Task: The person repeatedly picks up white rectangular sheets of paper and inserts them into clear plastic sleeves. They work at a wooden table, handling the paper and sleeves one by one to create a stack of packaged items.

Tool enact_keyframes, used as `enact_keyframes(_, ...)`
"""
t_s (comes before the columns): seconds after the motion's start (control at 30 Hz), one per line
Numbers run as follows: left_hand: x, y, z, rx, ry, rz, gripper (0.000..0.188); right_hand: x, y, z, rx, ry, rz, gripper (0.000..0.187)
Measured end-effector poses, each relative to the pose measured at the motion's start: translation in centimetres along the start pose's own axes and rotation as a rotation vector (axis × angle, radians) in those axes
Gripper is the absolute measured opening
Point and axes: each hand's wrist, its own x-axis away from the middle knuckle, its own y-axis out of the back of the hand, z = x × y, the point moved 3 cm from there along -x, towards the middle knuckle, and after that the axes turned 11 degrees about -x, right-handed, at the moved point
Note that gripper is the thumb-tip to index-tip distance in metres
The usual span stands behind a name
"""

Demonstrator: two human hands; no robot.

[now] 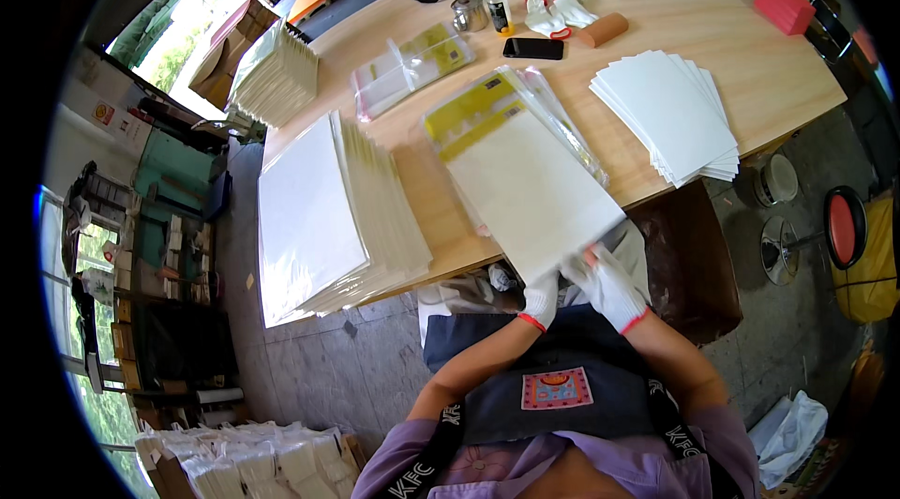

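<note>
A white rectangular board (530,189) lies at a slant over the table's near edge, on clear plastic bags with a yellow-green printed band (469,114). Its far end is next to that band and seems to lie at the bags' mouth. My left hand (541,300), in a white knit glove with a red cuff, is closed on the board's near end from below, its fingers mostly hidden. My right hand (607,285), gloved the same way with bare fingertips, grips the near right corner.
A tall stack of bagged boards (314,218) stands left; loose white boards (666,114) lie right. Farther back are a tied bundle of bags (412,68), a black phone (533,49), a bottle (497,7) and a metal pot (469,13). An open cardboard box (694,264) sits below the table's edge.
</note>
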Motion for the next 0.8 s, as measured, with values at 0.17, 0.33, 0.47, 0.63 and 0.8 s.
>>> enact_keyframes(0.17,-0.4,1.9,-1.9,0.158,0.239,0.001,0.022,-2.9,-2.0,-1.5,-0.208,-0.214,0.111,0.036)
enact_keyframes(0.33,2.5,6.5,-4.8,0.142,0.218,0.081,0.03,0.1,-5.9,0.2,0.978,-0.101,0.295,0.022)
enact_keyframes(0.47,1.9,9.9,-6.5,-0.024,0.127,-0.019,0.021,-1.3,-8.8,-2.2,1.802,0.694,0.667,0.016)
enact_keyframes(0.63,2.1,10.0,-7.5,-0.071,0.202,-0.024,0.02,-2.6,-10.3,-4.7,2.178,0.597,0.714,0.017)
enact_keyframes(0.8,1.6,10.9,-6.1,0.12,0.269,-0.051,0.021,-2.3,-10.5,-4.4,2.08,0.672,0.963,0.014)
